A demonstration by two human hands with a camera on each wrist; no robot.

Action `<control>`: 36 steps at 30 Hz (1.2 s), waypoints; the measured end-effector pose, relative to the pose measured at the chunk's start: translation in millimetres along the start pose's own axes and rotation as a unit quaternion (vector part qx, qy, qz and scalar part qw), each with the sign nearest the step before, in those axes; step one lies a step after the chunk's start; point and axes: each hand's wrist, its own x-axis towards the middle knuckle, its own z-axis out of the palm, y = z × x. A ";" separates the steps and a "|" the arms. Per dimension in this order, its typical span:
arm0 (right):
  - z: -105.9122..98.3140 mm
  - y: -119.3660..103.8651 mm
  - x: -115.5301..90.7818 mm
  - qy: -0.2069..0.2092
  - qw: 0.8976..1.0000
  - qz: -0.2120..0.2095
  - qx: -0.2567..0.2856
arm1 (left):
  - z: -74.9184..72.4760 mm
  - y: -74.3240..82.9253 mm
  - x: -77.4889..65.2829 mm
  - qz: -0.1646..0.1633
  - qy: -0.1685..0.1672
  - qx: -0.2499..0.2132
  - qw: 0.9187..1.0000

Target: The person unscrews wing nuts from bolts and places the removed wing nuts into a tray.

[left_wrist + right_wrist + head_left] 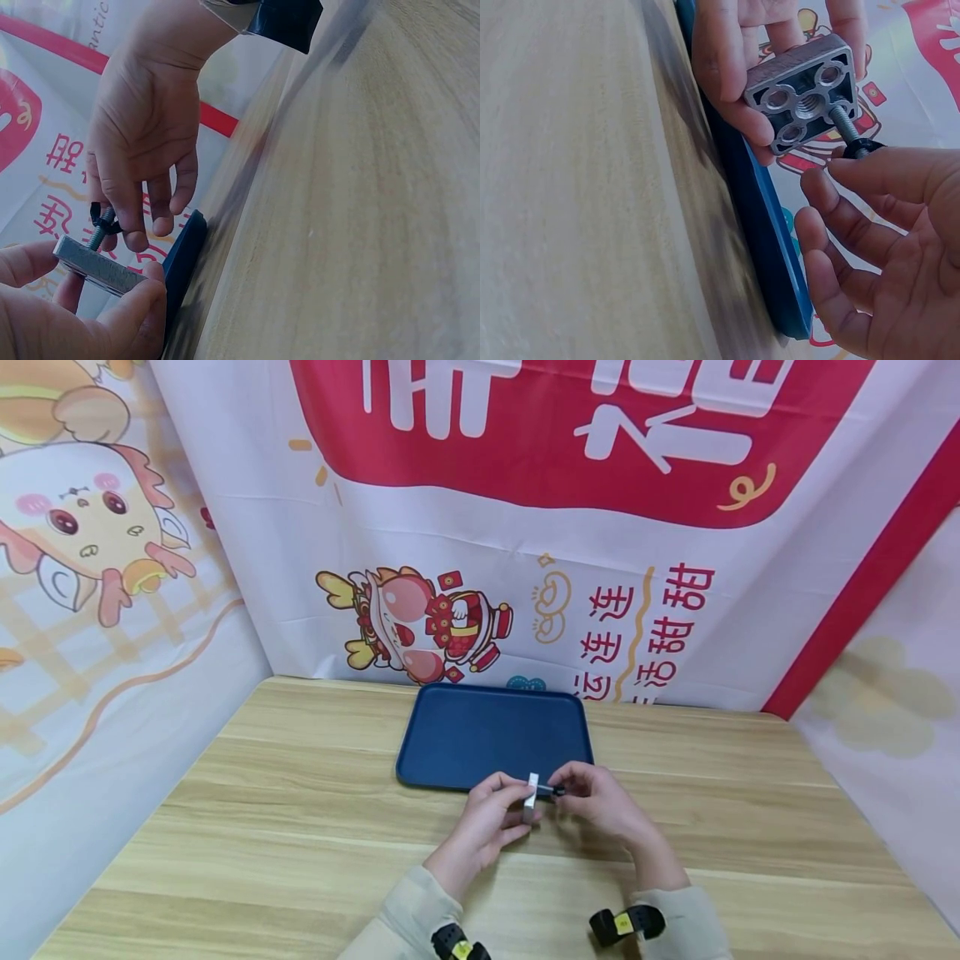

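My left hand [483,827] holds a small square metal plate [799,94] by its edges, in front of the tray. The right wrist view shows its recessed face, with a threaded hole in the middle and smaller round holes around it. A threaded bolt [844,124] stands in one corner hole, carrying a black wing nut [107,223]. Thumb and forefinger of my right hand [600,802] pinch at this wing nut, while its other fingers are loosely bent. The bolt's far end is hidden.
Just beyond the hands a dark blue tray [495,735] lies on the wooden table [300,827]. Printed cloth [465,543] hangs along the table's back edge, with more cloth at both sides. Each sleeve has a black strap [626,925] at the wrist.
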 end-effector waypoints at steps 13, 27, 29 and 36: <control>-3.3 -6.9 -2.1 0.027 0.999 0.024 0.029 | 0.1 -0.3 0.7 0.002 0.000 0.000 1.000; -3.3 -5.6 -0.1 0.024 0.994 0.098 0.051 | 0.0 0.5 -0.5 -0.001 0.003 0.003 1.000; -3.3 -5.8 -1.1 0.019 0.994 0.098 0.049 | -0.2 0.7 -0.6 -0.001 0.003 0.003 1.000; -5.0 -5.7 -2.7 0.004 0.996 0.076 0.042 | -0.8 0.7 -0.9 -0.004 0.001 0.004 1.000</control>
